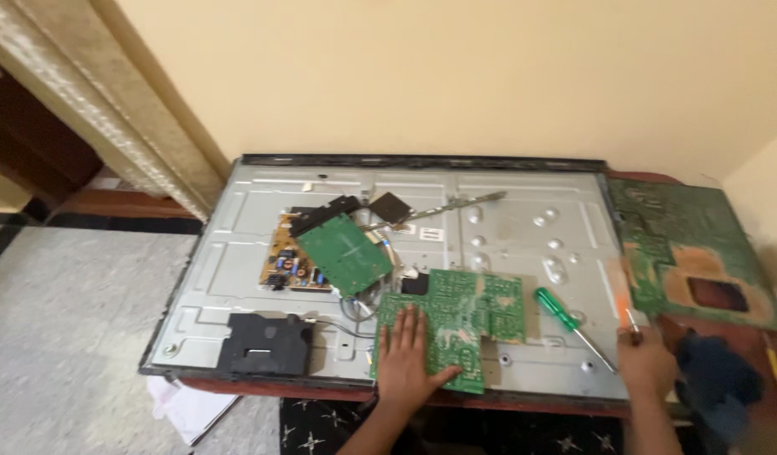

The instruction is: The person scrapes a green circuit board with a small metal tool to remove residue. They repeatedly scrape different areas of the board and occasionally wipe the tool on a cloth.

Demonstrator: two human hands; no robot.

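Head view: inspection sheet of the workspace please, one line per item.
Surface: grey metal back panel of a flat screen, lying on a red-brown table.
Job's things: green circuit board under the left hand; orange-handled tool at the right hand.
Clutter: green screwdriver, second green board over a brown board, black box, large green sheet, dark blue cloth.
Grippers: left hand flat on the board; right hand closed on the tool.
Cables: thin wires by the boards.
Surroundings: cream wall, grey floor, white paper.
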